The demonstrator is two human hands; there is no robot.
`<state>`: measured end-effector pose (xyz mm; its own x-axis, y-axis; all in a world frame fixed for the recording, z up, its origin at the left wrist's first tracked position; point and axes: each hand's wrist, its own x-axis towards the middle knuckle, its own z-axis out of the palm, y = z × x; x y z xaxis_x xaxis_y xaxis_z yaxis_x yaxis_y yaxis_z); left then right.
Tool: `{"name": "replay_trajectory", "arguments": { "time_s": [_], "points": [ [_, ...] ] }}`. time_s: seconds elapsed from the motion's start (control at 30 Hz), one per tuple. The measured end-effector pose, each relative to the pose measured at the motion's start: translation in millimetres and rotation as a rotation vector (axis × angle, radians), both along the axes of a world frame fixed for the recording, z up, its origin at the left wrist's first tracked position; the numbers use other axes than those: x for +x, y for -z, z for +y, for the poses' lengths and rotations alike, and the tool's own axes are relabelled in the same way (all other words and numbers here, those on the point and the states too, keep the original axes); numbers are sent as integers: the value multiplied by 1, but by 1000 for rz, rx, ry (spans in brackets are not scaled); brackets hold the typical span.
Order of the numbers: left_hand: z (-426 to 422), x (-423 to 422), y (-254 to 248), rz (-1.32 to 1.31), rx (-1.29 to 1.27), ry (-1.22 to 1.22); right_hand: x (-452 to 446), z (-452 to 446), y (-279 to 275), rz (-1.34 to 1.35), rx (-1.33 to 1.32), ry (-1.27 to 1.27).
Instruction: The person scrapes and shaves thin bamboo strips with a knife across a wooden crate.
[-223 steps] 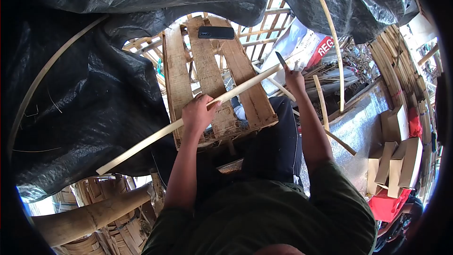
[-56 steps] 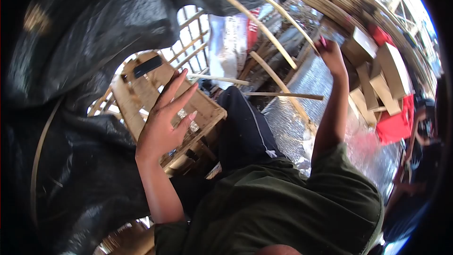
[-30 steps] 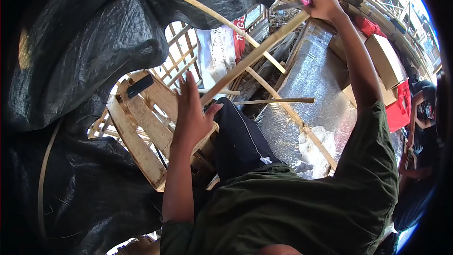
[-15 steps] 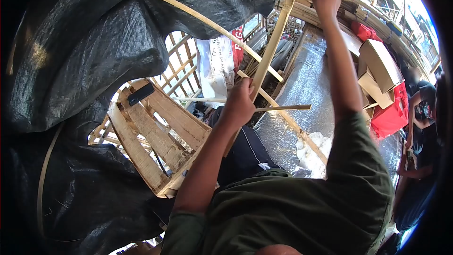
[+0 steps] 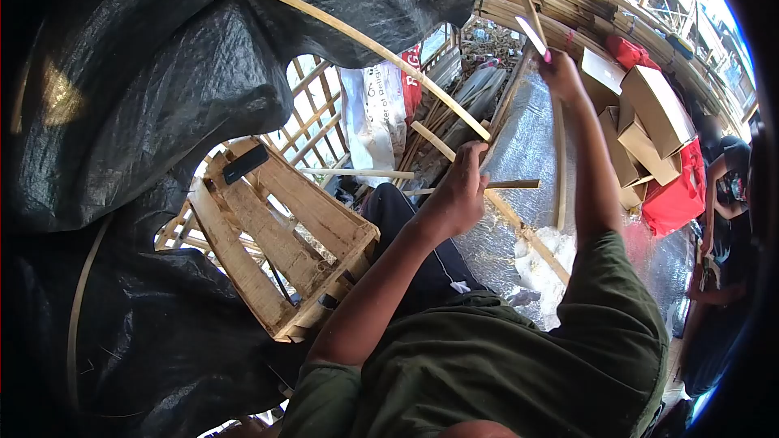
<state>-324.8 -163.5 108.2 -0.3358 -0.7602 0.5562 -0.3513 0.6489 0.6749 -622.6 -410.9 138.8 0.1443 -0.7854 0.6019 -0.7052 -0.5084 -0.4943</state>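
Observation:
My right hand (image 5: 560, 75) is closed round a knife (image 5: 531, 36) with a pink handle, its blade pointing up and left. A long bamboo strip (image 5: 560, 162) also passes through that hand, running up past the knife and down over the silver sheet. My left hand (image 5: 461, 199) is raised near my knee, fingers upright and thumb apart, with nothing gripped. Close behind it lies a short brown strip (image 5: 515, 185). Left of my knee stands a slatted wooden crate (image 5: 280, 247) with a black phone (image 5: 245, 164) on its far end.
Black plastic sheeting (image 5: 187, 73) hangs at the left and above. A curved bamboo strip (image 5: 357, 36) crosses in front. Cardboard boxes (image 5: 653, 118) and a red bag (image 5: 677, 195) lie at the right on silver sheeting (image 5: 519, 146). Another person (image 5: 726, 276) is at the far right.
The long strip has left my left hand and swung to the right, held by my right hand. My left hand has opened and moved right; my right hand has come down, showing the knife blade.

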Motion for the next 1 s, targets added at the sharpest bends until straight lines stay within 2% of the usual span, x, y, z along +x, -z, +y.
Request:
{"name": "replay_trajectory", "arguments": {
  "time_s": [0.1, 0.27, 0.43, 0.5, 0.57, 0.6, 0.73, 0.8, 0.93, 1.0],
  "points": [
    [6, 15, -11, 13, 84, 23, -61, -37, 18, 181, 112, 101],
    [35, 50, -44, -7, -22, -44, -45, 42, 13, 306, 251, 128],
    [83, 101, -89, -229, -260, -383, 5, 86, 31, 428, 344, 145],
    [107, 122, -105, -550, -245, -633, 25, 94, 42, 575, 256, 74],
    [127, 141, -110, -844, -98, -847, 56, 103, 47, 582, 70, -55],
    [137, 153, -104, -849, -84, -862, 75, 108, 43, 597, 61, -119],
    [186, 208, -52, -677, 520, -920, 132, 103, 55, 565, -35, -415],
    [216, 234, -28, -447, 734, -750, 167, 111, 45, 534, -54, -534],
    [271, 232, -20, -290, 675, -744, 225, 107, 47, 495, -58, -633],
    [296, 232, -17, -281, 593, -888, 255, 107, 48, 506, -62, -683]
  ]
}}
